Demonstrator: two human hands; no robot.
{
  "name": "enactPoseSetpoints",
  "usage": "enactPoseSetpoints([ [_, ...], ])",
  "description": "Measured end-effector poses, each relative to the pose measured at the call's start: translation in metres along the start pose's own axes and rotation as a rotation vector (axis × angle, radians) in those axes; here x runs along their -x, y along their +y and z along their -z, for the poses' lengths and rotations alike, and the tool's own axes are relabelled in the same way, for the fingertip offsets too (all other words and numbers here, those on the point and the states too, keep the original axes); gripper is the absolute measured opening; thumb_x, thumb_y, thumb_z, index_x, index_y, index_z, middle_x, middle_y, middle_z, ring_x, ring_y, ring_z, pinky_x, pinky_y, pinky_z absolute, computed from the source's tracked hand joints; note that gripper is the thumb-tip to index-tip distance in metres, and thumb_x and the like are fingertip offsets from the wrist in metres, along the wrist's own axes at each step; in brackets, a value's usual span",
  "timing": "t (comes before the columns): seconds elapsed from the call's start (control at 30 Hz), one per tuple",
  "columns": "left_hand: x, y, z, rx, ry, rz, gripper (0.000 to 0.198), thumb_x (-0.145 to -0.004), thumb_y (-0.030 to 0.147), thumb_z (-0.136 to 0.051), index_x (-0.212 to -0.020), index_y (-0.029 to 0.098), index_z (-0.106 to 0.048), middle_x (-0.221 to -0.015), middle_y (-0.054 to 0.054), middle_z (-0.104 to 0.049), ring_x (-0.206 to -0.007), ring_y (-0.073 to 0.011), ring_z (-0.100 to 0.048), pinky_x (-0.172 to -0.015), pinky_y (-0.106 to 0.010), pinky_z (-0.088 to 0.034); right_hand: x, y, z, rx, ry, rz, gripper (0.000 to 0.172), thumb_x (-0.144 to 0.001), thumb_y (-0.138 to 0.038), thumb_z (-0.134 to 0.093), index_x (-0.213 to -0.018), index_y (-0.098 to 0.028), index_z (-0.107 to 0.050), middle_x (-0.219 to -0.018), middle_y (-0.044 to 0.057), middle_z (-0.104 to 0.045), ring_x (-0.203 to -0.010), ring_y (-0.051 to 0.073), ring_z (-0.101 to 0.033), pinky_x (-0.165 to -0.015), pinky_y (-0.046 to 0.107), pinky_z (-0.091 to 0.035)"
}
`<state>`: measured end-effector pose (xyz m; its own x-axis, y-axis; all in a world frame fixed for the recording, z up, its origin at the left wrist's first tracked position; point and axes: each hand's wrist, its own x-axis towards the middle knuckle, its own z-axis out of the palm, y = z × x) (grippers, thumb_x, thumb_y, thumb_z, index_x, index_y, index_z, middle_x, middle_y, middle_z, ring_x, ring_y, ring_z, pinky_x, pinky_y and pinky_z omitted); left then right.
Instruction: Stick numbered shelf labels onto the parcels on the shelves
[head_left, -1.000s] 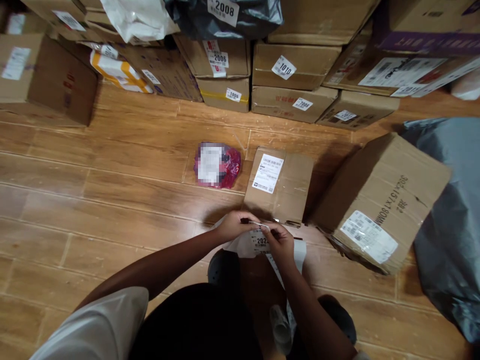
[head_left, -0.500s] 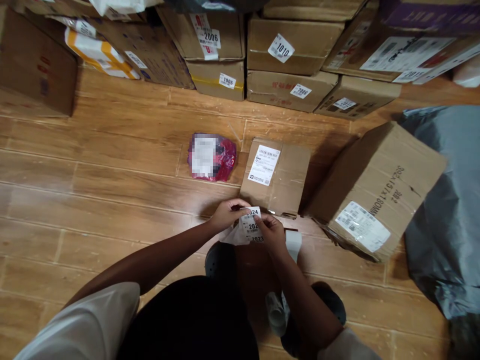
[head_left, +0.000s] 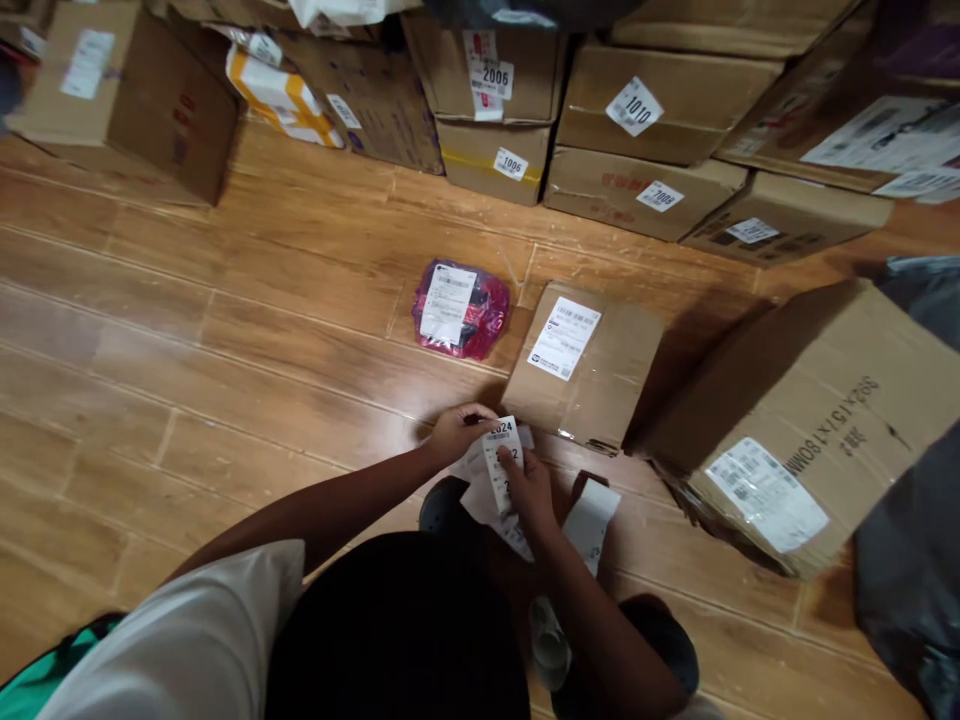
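Floor [head_left: 285, 370] open at nine o'clock, blocked at twelve and three.
From the left hand [head_left: 456, 437], one can pass toward nine and ten o'clock. At twelve the low packet [head_left: 461, 310] lies in the way, and farther the boxes [head_left: 487, 190] make a wall. From the right hand [head_left: 529, 490], the small box [head_left: 615, 350] is near at one, the big box [head_left: 885, 400] at three; their gap narrows toward six.

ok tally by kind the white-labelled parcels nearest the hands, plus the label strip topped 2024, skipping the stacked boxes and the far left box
Cardboard boxes: 2, the flatter box and the larger box
Plastic-wrapped parcels: 1, the pink-purple parcel
Label strips: 1, the strip topped 2024
Total: 4
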<state>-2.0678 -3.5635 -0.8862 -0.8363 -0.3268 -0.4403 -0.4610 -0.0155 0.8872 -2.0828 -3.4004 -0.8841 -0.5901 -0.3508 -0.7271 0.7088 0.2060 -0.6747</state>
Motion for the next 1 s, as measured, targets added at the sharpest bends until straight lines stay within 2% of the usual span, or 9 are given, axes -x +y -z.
enactPoseSetpoints([
  [0.07,-0.003,-0.005,0.015,-0.025,0.108,-0.03,0.029,-0.079,0.044,-0.066,-0.084,0.015,-0.069,-0.081,-0.004,-0.069,-0.072,-0.0156,-0.062,-0.07,-0.029,-0.05,0.003,0.008,-0.009,-0.01,0.047,-0.027,0.045,-0.077,-0.06,-0.062,-0.074,-0.015,-0.061,-0.059,0.0,-0.058,-0.05,0.01,-0.047,-0.047,0.022,-0.037],
  [0.17,-0.013,-0.007,0.053,-0.111,0.289,-0.105,0.028,-0.085,0.042,-0.059,-0.089,0.016,-0.069,-0.09,-0.006,-0.067,-0.082,-0.0172,-0.06,-0.079,-0.032,-0.047,0.012,0.024,-0.021,-0.009,0.035,-0.006,0.048,-0.077,-0.06,-0.062,-0.06,-0.017,-0.05,-0.049,-0.005,-0.045,-0.045,0.008,-0.037,-0.044,0.021,-0.03],
  [0.27,-0.027,-0.009,0.093,-0.216,0.312,-0.175,0.019,-0.077,0.037,-0.071,-0.083,0.019,-0.072,-0.091,-0.006,-0.065,-0.088,-0.0188,-0.057,-0.087,-0.034,-0.042,0.023,0.039,-0.027,0.005,-0.043,-0.018,0.046,-0.076,-0.058,-0.064,-0.059,-0.018,-0.048,-0.049,-0.006,-0.042,-0.045,0.007,-0.034,-0.043,0.021,-0.027],
  [0.33,-0.036,-0.012,0.108,-0.342,0.316,-0.237,0.018,-0.077,0.037,-0.072,-0.082,0.02,-0.073,-0.09,-0.007,-0.065,-0.087,-0.0194,-0.056,-0.088,-0.034,-0.04,0.028,0.046,-0.028,0.021,-0.083,-0.031,0.045,-0.077,-0.057,-0.063,-0.061,-0.018,-0.049,-0.05,-0.005,-0.043,-0.046,0.008,-0.035,-0.044,0.021,-0.028],
  [0.47,-0.057,-0.018,0.113,-0.75,0.457,-0.362,0.022,-0.086,0.041,-0.062,-0.086,0.021,-0.073,-0.092,-0.008,-0.068,-0.094,-0.023,-0.056,-0.095,-0.041,-0.029,0.027,0.046,-0.027,0.043,-0.1,-0.013,0.044,-0.077,-0.056,-0.064,-0.061,-0.018,-0.049,-0.051,-0.005,-0.045,-0.047,0.009,-0.037,-0.045,0.022,-0.029],
  [0.53,-0.064,-0.018,0.112,-0.849,0.523,-0.363,0.025,-0.086,0.043,-0.061,-0.081,0.022,-0.073,-0.088,-0.008,-0.069,-0.094,-0.025,-0.055,-0.098,-0.045,-0.023,0.024,0.04,-0.027,0.03,-0.101,-0.005,0.044,-0.077,-0.057,-0.064,-0.061,-0.018,-0.049,-0.051,-0.005,-0.045,-0.046,0.009,-0.037,-0.045,0.022,-0.029],
  [0.83,-0.065,-0.017,0.124,-0.853,0.667,-0.338,0.016,-0.081,0.04,-0.066,-0.083,0.024,-0.07,-0.089,-0.007,-0.072,-0.096,-0.0275,-0.054,-0.104,-0.049,-0.015,0.023,0.029,-0.025,-0.007,-0.085,-0.024,0.042,-0.076,-0.056,-0.065,-0.063,-0.02,-0.049,-0.051,-0.005,-0.047,-0.045,0.009,-0.039,-0.043,0.022,-0.029],
  [0.9,-0.066,-0.018,0.127,-0.852,0.759,-0.282,0.026,-0.076,0.043,-0.07,-0.089,0.02,-0.065,-0.089,-0.009,-0.069,-0.095,-0.028,-0.054,-0.104,-0.049,-0.018,0.024,0.031,-0.025,-0.014,-0.089,-0.038,0.042,-0.074,-0.057,-0.066,-0.063,-0.02,-0.049,-0.051,-0.004,-0.048,-0.045,0.009,-0.04,-0.043,0.022,-0.031],
  [1.0,-0.072,-0.016,0.136,-0.839,0.912,-0.222,0.055,-0.063,0.049,-0.079,-0.099,0.015,-0.056,-0.104,-0.015,-0.061,-0.102,-0.0306,-0.051,-0.098,-0.046,-0.03,0.023,0.033,-0.025,-0.009,-0.09,-0.04,0.043,-0.074,-0.057,-0.066,-0.062,-0.019,-0.05,-0.052,-0.004,-0.05,-0.045,0.01,-0.042,-0.043,0.022,-0.032],
])
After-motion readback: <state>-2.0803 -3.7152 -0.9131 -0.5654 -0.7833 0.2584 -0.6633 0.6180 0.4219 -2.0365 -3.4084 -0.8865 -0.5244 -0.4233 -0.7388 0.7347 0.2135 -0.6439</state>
